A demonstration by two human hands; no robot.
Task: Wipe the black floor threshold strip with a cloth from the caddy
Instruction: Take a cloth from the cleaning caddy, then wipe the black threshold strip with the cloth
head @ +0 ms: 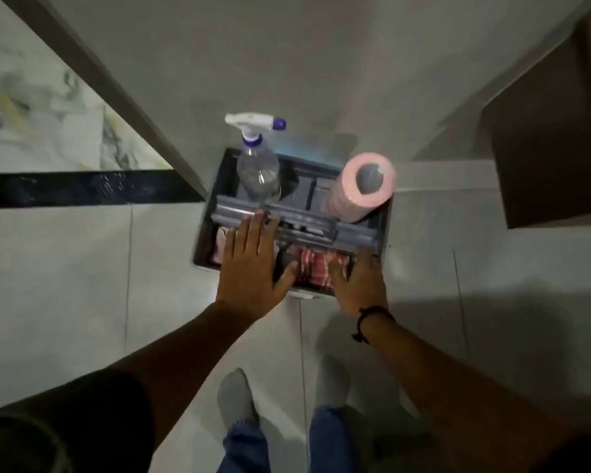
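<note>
— Where were our hands?
— Both over the grey caddy at centre frame. Our left hand lay flat, fingers spread, gripping nothing. Our right hand reached into the red checked cloth; whether it gripped, we couldn't tell.
— And the strip?
— The black strip lay at middle left.

Black threshold strip runs flat across the floor left of the grey caddy; red-striped cloth bunched in its near compartment.
</note>
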